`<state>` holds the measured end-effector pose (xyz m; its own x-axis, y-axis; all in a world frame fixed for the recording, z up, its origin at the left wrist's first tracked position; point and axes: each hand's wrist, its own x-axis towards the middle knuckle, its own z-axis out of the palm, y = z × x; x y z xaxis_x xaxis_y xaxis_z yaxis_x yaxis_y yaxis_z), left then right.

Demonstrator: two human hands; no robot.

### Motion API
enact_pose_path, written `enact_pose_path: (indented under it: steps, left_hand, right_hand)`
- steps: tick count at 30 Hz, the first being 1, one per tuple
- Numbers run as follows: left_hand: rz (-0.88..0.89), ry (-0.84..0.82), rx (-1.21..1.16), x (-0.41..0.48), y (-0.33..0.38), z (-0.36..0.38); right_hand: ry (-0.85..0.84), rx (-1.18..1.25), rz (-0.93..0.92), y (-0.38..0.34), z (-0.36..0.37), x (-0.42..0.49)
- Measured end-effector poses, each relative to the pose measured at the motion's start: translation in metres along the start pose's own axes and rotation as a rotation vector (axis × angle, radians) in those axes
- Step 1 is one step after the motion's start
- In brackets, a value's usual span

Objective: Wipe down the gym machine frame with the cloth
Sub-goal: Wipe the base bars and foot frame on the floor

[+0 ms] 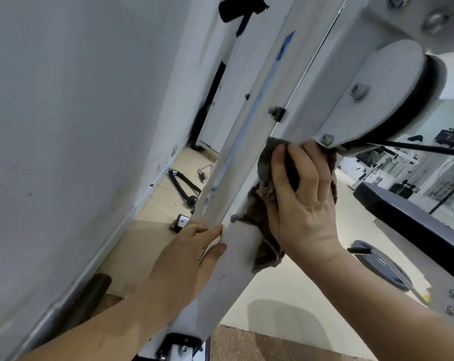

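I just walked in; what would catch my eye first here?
The right hand at centre, holding a crumpled dark brown cloth against the slanting white metal machine post. Just below, the left hand grips that post's edge, and a round white pulley with a black cable sits upper right.

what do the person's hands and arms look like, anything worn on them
The left hand and right hand are bare: no gloves, rings or watch in view. No sleeves show anywhere in view. The nails that show are short and unpainted.
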<state>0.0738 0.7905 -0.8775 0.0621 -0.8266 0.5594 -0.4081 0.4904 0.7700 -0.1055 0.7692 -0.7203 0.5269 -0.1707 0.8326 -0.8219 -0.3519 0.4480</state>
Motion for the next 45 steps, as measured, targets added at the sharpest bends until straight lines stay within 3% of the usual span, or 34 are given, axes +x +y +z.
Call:
enact_pose_path:
  steps: [4, 9, 12, 16, 23, 28, 35, 37, 41, 45]
  left_hand:
    - [-0.015, -0.017, -0.044, -0.001, -0.004, -0.002]
    - [-0.037, -0.074, 0.000, -0.023, -0.024, -0.004]
    - [-0.109, -0.155, 0.035, -0.037, -0.034, -0.002]
    - [-0.138, -0.180, 0.023, -0.045, -0.044, 0.002]
    - [-0.257, -0.163, 0.009, -0.073, -0.069, 0.004]
    - [-0.332, -0.132, -0.079, -0.093, -0.082, 0.014]
    - [-0.378, -0.153, -0.113, -0.119, -0.101, 0.032]
    - [-0.405, -0.157, -0.100, -0.129, -0.108, 0.030]
    - [-0.426, -0.181, -0.066, -0.140, -0.115, 0.027]
    - [-0.429, -0.202, -0.053, -0.144, -0.121, 0.038]
  right_hand:
    - [-0.019, 0.055, 0.040, -0.012, 0.005, -0.026]
    - [-0.273, 0.065, -0.044, -0.032, 0.008, -0.092]
    - [-0.261, 0.040, -0.070, -0.028, 0.003, -0.073]
    - [-0.179, 0.004, 0.036, -0.045, 0.014, -0.060]
    - [-0.406, 0.030, -0.044, -0.093, 0.041, -0.165]
    - [-0.360, 0.039, -0.082, -0.081, 0.034, -0.165]
    - [-0.459, 0.002, 0.055, -0.120, 0.054, -0.218]
    - [-0.484, 0.004, -0.014, -0.122, 0.057, -0.226]
    - [-0.373, 0.025, -0.206, -0.094, 0.053, -0.202]
    - [-0.311, 0.041, -0.146, -0.108, 0.057, -0.194]
